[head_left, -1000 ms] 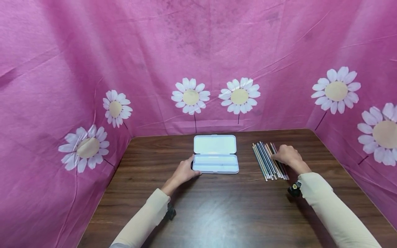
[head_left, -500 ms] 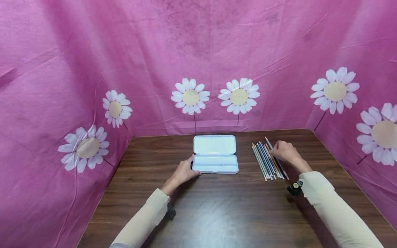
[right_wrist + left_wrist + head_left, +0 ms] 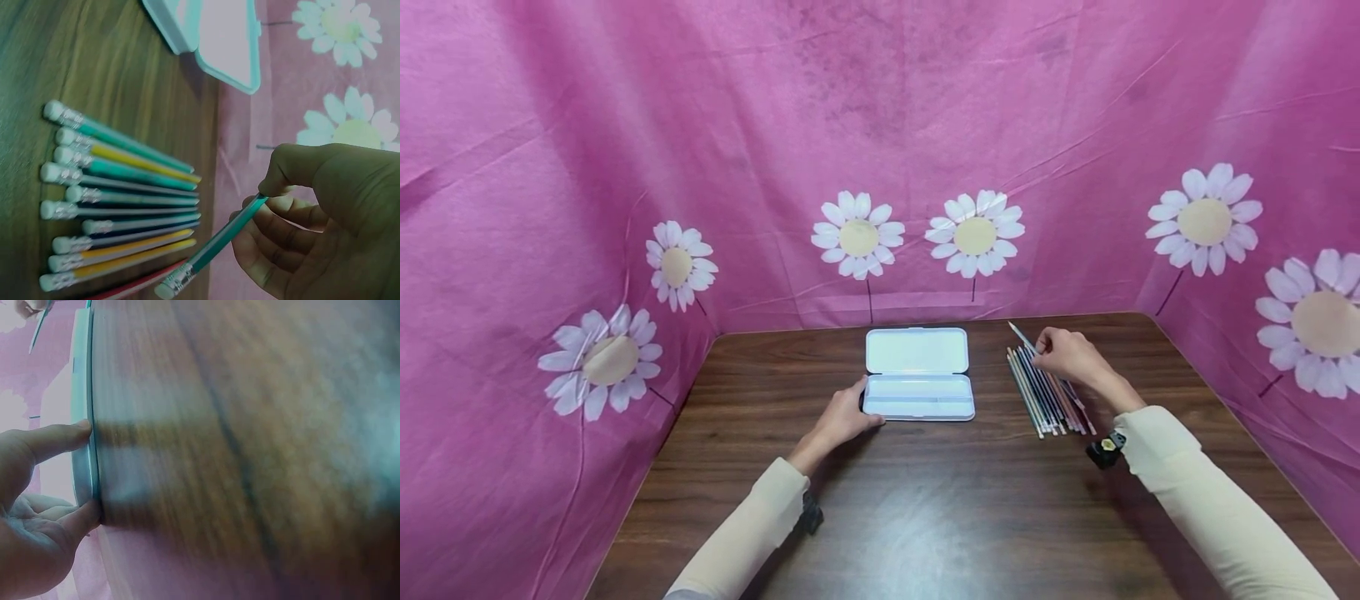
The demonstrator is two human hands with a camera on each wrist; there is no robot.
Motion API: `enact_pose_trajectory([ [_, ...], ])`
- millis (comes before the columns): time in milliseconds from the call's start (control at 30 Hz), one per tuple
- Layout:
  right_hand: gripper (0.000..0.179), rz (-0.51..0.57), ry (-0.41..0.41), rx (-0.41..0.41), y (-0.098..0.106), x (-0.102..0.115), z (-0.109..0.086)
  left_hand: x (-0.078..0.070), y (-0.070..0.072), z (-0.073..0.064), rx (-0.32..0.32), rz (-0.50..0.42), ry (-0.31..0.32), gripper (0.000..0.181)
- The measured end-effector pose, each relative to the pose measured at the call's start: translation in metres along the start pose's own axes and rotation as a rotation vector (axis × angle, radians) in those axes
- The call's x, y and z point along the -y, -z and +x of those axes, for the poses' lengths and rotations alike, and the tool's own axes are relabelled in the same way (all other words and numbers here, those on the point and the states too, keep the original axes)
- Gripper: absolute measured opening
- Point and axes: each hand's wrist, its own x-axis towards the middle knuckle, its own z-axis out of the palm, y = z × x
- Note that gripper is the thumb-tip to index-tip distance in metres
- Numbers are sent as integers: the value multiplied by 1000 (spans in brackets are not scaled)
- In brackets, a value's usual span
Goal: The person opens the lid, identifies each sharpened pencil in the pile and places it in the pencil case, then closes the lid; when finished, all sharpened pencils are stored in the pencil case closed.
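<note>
An open white pencil case [image 3: 917, 351] lies on the table, its lid folded back and its divided tray facing up. My left hand [image 3: 837, 418] grips the case's left end, with the thumb at the front corner. In the left wrist view, thumb and fingers press against the case wall [image 3: 81, 394]. My right hand [image 3: 1071, 358] pinches a green pencil [image 3: 219, 244] between thumb and fingers. That pencil is lifted over the others and tilted, its white eraser end down in the right wrist view. Beneath it, several pencils [image 3: 1037, 392] lie side by side, right of the case.
The brown wooden table [image 3: 910, 500] reaches back to a pink cloth [image 3: 760, 167] printed with white daisies. The cloth also hangs along both sides. Small black devices are strapped at both wrists.
My right hand has drawn one pencil up from the right side of the row and moved left with it, over the other pencils. My left hand stays at the case.
</note>
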Motion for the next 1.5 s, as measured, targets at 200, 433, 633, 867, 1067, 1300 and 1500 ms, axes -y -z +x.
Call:
enact_pose_trajectory([
  [200, 20, 8, 49, 15, 4, 21, 0, -19, 15, -10, 21, -3, -5, 93],
  [433, 17, -19, 137, -25, 4, 45, 1, -36, 24, -17, 41, 1, 52, 92],
  [633, 17, -24, 181, 2, 2, 63, 4, -36, 25, -18, 45, -13, 48, 93],
  [867, 16, -50, 248, 29, -3, 87, 13, -36, 26, -17, 42, -21, 43, 94],
  [1067, 15, -90, 300, 62, -7, 104, 20, -37, 26, -15, 49, -23, 44, 94],
  [1300, 15, -129, 331, 112, -11, 124, 30, -37, 27, -16, 60, -30, 50, 94],
  [1500, 17, -173, 360, 172, -15, 138, 38, -26, 22, -13, 41, -12, 8, 92],
])
